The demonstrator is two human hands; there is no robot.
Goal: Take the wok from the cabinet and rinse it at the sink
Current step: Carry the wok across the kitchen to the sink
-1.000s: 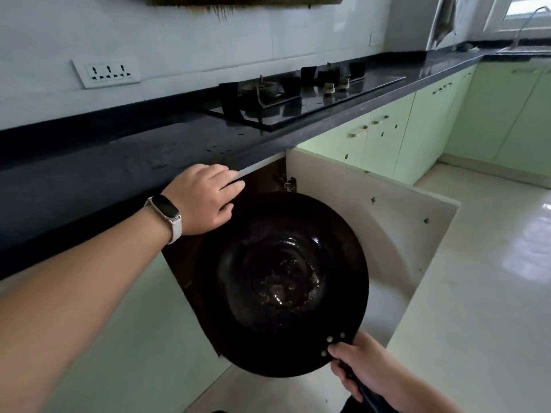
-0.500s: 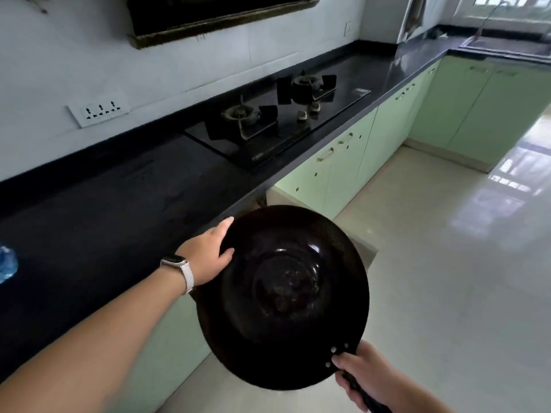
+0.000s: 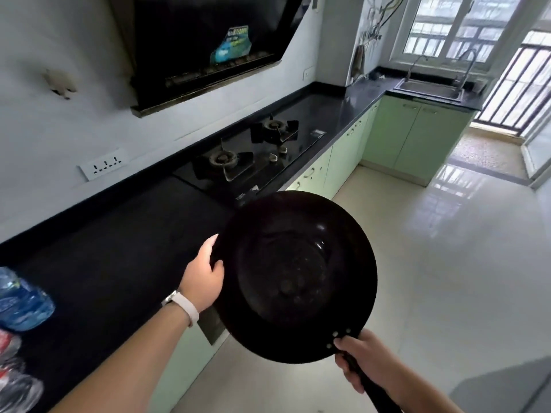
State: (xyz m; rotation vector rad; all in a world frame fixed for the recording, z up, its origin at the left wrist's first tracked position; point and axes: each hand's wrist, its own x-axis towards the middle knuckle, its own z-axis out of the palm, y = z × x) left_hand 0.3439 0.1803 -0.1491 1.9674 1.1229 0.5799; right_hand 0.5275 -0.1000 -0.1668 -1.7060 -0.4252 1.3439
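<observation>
The black wok (image 3: 298, 275) hangs level in front of me, just off the front edge of the dark countertop (image 3: 125, 251). My right hand (image 3: 365, 363) grips its black handle at the lower right. My left hand (image 3: 205, 278), with a pale watch band on the wrist, holds the wok's left rim: the thumb lies over the edge and the other fingers are hidden behind the rim. The sink (image 3: 429, 87) with its tall faucet (image 3: 417, 62) sits far off at the back right, under the window.
A two-burner gas stove (image 3: 253, 156) is set in the counter, with a range hood (image 3: 193, 40) above it. Plastic bottles (image 3: 21, 302) stand at the counter's left end. Green cabinets (image 3: 343, 162) run along to the sink. Pale tiled floor (image 3: 447, 263) lies to the right.
The wok came up out of the cabinet to counter height. My left hand left the counter edge and took hold of the wok's rim. My view has risen toward the sink.
</observation>
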